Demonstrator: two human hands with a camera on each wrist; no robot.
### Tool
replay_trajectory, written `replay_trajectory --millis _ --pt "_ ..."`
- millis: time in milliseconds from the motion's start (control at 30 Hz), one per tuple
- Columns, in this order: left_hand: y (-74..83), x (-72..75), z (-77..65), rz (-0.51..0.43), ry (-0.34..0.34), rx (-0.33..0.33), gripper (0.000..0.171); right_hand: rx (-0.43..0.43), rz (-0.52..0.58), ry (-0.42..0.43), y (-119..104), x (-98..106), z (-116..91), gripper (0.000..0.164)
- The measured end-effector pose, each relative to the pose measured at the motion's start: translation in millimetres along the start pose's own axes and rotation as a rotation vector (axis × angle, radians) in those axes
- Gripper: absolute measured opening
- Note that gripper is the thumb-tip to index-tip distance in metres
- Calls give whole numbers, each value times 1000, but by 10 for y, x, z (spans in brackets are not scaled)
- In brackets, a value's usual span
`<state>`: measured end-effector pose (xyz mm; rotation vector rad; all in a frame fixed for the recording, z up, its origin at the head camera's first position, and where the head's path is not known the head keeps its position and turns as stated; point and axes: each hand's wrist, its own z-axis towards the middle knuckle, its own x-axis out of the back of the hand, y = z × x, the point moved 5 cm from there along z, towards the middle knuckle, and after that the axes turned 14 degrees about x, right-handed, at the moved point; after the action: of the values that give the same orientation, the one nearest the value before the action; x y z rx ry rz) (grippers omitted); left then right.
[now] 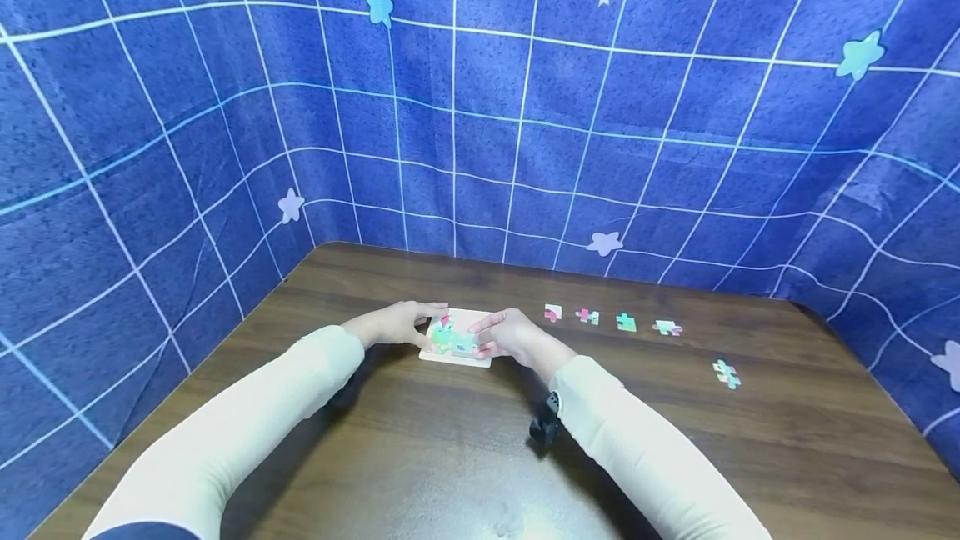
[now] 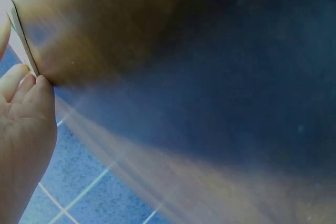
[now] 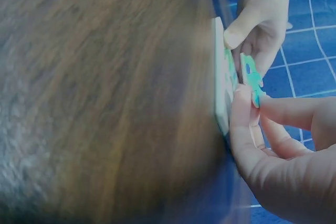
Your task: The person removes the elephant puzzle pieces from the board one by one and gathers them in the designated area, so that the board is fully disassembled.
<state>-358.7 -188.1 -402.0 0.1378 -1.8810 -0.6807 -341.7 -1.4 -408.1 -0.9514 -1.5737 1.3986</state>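
A small jigsaw board [image 1: 457,359] with a pale frame and a green cartoon picture lies flat on the table, between both hands. At its left edge my left hand [image 1: 392,324] grips it, thumb on the near side and fingers on the far side. The left wrist view catches only part of that hand [image 2: 26,114] and the board's edge [image 2: 23,38]. Over the board's right part, my right hand [image 1: 516,337] pinches a green puzzle piece [image 3: 252,77] between thumb and index finger. In the right wrist view this piece stands tilted, close over the board.
Right of the board, loose puzzle pieces lie in a row: a pink one [image 1: 552,312], a pink-and-white one [image 1: 587,317], a green one [image 1: 626,322] and a pale one [image 1: 667,327]. Another piece [image 1: 726,374] lies nearer. A blue gridded curtain [image 1: 480,140] borders the wooden table [image 1: 420,448].
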Motion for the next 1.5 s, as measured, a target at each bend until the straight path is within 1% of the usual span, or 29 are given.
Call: replay_trajectory --millis 67,167,233,500,667,733,800,967,1100,1233,1367,1500 --pt "-9 -5 21 -37 -10 -1 75 -11 7 14 15 16 5 23" --pt "-37 -8 45 -63 -11 -4 75 -14 1 12 16 18 6 24" --pt "-57 -5 58 -71 -5 14 76 -12 -6 8 10 17 2 24" --pt "-58 1 73 -35 56 55 78 9 -1 -18 13 18 -23 24" --pt "-31 6 55 -53 62 84 80 15 4 -32 4 26 -39 25" --pt "-21 9 47 -66 62 92 80 22 13 -24 8 45 -42 25" --pt "-10 10 38 -60 62 96 79 31 28 -12 10 78 -51 26" --pt "-1 5 39 -47 69 105 77 59 64 22 -25 227 -105 31" --pt "-26 5 79 -62 87 101 77 100 66 39 -75 419 -164 32" --pt "-33 19 95 -63 94 111 77 123 70 51 -112 639 -246 32" --pt "-22 16 83 -25 102 125 77 119 59 72 -128 838 -374 33" --pt "-39 -8 77 13 110 143 77 102 45 102 -122 995 -490 33"
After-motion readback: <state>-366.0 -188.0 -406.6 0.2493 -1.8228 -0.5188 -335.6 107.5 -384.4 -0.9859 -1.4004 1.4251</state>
